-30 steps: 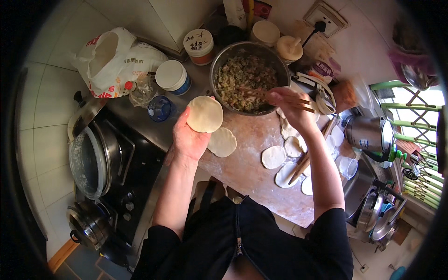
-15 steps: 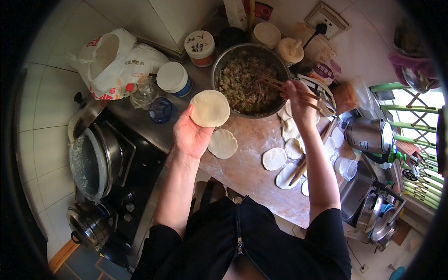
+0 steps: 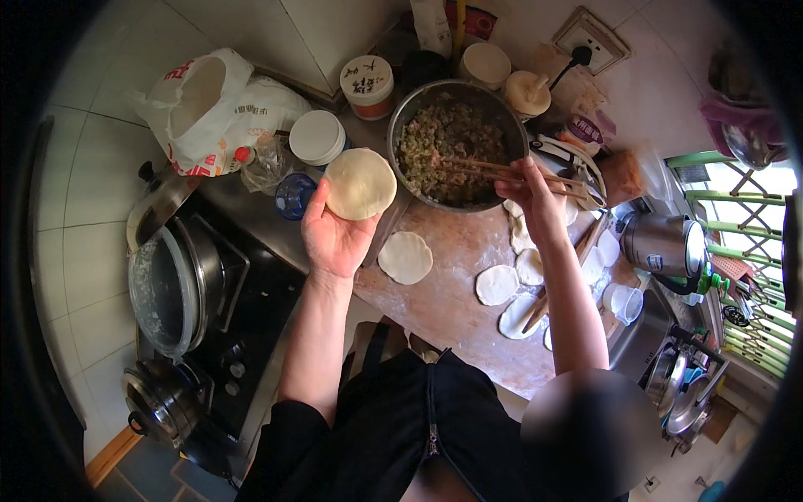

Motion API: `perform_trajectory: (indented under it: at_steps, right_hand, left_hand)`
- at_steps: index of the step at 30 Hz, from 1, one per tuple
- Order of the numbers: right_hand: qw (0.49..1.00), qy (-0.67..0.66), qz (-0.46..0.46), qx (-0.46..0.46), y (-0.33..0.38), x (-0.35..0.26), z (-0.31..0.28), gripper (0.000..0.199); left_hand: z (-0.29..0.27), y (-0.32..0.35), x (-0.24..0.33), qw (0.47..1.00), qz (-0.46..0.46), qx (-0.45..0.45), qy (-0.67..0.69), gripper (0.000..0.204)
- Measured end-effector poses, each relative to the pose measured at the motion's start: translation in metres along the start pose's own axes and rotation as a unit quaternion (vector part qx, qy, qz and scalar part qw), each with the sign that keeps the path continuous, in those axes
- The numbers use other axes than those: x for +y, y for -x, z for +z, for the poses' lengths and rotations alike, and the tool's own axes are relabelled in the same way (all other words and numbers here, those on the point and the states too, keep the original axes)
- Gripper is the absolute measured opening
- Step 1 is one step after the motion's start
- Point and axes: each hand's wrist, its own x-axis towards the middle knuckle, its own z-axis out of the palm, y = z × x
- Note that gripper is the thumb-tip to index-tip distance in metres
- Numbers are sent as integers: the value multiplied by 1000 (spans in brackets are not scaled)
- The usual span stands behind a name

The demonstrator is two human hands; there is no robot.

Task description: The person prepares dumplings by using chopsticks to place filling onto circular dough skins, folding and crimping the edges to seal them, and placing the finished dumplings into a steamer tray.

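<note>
On the fingers of my left hand (image 3: 336,248) lies a round, flat dough wrapper (image 3: 360,184), held up left of the bowl with nothing on it. My right hand (image 3: 535,198) grips a pair of wooden chopsticks (image 3: 481,168) over the rim of a metal bowl (image 3: 391,144). Their tips are in the chopped greenish-pink filling (image 3: 447,125). Below, a floured wooden board (image 3: 443,305) carries more wrappers, including one at the left (image 3: 406,258) and one in the middle (image 3: 498,285). A rolling pin (image 3: 535,310) lies partly hidden beneath my right forearm.
A white-lidded tub (image 3: 317,138), a blue cup (image 3: 294,197) and a white plastic bag (image 3: 213,105) stand left of the bowl. At the far left is a black stove (image 3: 272,293) with a large pot. A metal sink (image 3: 640,339) and a steel kettle (image 3: 663,243) are at the right.
The chopstick tips have swept left through the filling as my right hand lowered slightly. My left hand has shifted a little left and up with the wrapper.
</note>
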Motion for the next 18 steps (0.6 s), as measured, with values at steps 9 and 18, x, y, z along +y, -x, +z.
perform_trajectory:
  at_steps: [9,18]
  right_hand:
    - [996,-90,-19,14,19,-13,-8,32]
    - [970,142,-177,-89,64,-67,46,29]
  left_hand:
    - [8,-18,-5,974,73,111,-181,42]
    - [20,-49,-46,995,-51,54,-65,55]
